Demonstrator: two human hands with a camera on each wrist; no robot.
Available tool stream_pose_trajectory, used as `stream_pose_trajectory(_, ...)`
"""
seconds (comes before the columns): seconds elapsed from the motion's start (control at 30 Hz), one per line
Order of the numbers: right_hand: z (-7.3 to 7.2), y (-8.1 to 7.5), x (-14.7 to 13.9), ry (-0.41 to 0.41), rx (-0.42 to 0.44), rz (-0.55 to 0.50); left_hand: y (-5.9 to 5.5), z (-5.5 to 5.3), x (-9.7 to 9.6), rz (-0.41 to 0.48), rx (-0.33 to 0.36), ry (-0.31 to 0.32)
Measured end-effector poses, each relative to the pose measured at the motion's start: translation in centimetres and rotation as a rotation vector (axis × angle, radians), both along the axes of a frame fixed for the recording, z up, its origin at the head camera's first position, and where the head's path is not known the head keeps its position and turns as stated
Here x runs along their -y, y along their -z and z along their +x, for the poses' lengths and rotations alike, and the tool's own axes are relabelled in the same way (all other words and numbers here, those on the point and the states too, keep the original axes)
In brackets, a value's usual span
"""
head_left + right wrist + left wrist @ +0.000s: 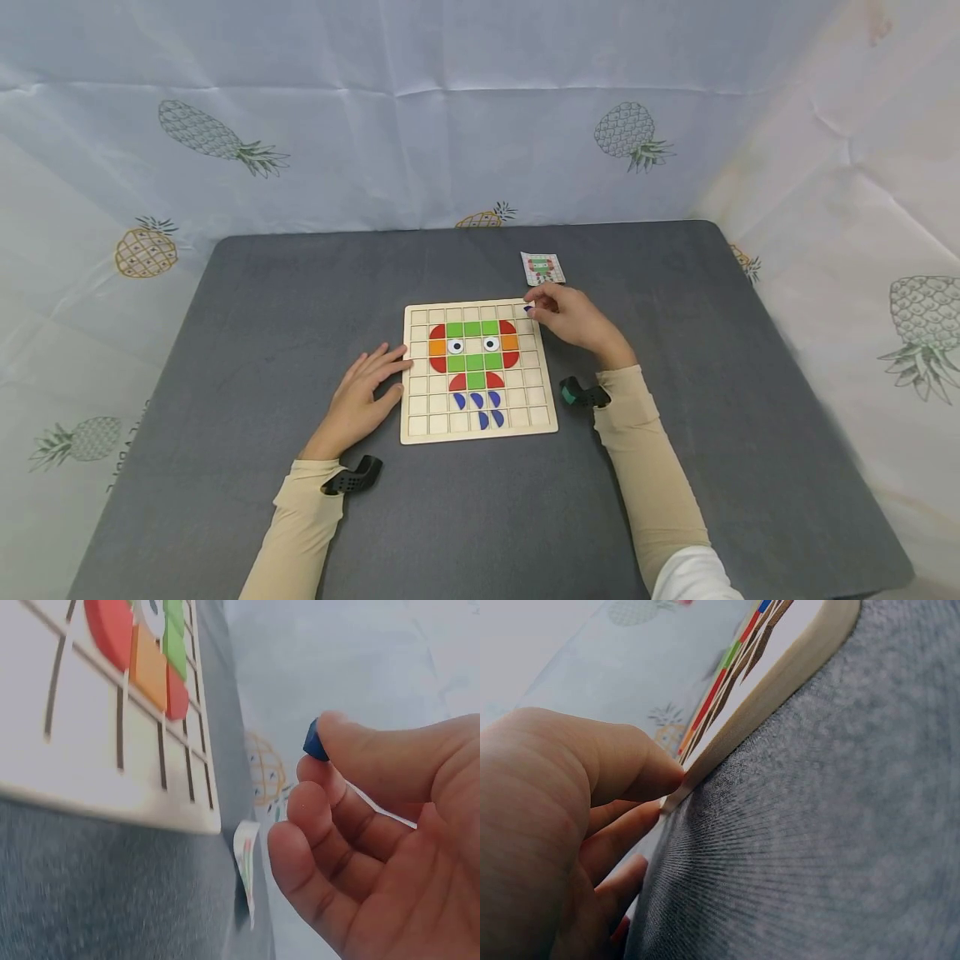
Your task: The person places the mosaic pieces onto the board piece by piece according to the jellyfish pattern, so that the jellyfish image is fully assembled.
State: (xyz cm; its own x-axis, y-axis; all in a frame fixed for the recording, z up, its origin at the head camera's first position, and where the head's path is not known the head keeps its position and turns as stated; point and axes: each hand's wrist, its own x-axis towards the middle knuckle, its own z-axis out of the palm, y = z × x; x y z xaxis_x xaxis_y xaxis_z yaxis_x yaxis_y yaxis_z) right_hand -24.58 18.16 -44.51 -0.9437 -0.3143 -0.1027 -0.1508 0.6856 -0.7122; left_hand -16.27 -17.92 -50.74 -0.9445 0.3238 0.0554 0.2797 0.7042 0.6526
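A wooden grid board (417, 425) lies on the table, bearing a pattern of green blocks (475, 362), red rounded blocks (437, 364), orange blocks (510, 342) and two eye pieces (491, 343). Below them sit several blue half-moon pieces (494, 399). With thumb and index finger, my right hand (576, 318) pinches another blue half-moon piece (315, 742) over the board's far right corner. My left hand (363, 402) rests at the board's left edge, fingers spread and mostly straight; the left wrist view has the thumb (641, 761) touching that edge.
Just beyond the board's far right corner lies a small picture card (543, 268) printed with a similar pattern. The grey tabletop (480, 517) extends around the board. A pineapple-print cloth (420, 158) hangs behind it. Each wrist wears a black band (358, 475).
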Motion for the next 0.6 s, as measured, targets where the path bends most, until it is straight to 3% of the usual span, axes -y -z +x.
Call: stream_pose_trajectory(0.6,1.4,-1.3,3.1,-0.139,-0.023,-0.082,0.0,0.0,0.1,0.007,-0.006,0.007)
